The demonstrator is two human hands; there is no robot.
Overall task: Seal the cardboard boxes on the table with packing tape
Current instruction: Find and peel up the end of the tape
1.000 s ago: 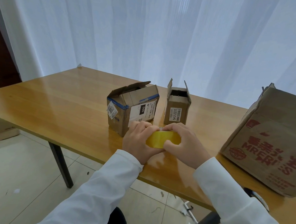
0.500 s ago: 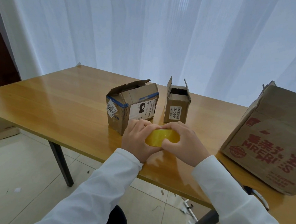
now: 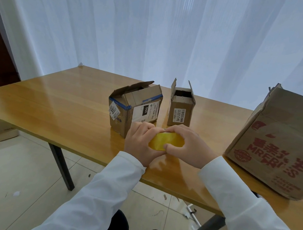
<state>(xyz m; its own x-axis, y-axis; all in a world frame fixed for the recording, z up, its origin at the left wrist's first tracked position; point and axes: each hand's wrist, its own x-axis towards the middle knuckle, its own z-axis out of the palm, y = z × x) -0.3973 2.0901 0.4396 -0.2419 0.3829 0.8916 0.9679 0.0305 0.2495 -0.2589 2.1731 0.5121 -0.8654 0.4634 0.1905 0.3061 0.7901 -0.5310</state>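
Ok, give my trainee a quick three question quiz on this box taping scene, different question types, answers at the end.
1. True or false: both hands grip the yellow tape roll.
2. Multiple choice: the small box labelled 54-2-2215 has its top flaps A) taped shut, B) standing open, C) torn off.
3. Short answer: which box sits farthest toward the person's right?

Key:
1. True: left hand and right hand both hold it.
2. B.
3. The large red-printed box; the blue-taped box is leftmost.

Glowing pale behind sheer white curtains (image 3: 167, 38), daylight filling the room. Gleaming beneath the fingers, a wooden table (image 3: 62, 101) on dark legs. Showing below, beige floor tiles (image 3: 25, 175), possibly littered with small scraps.
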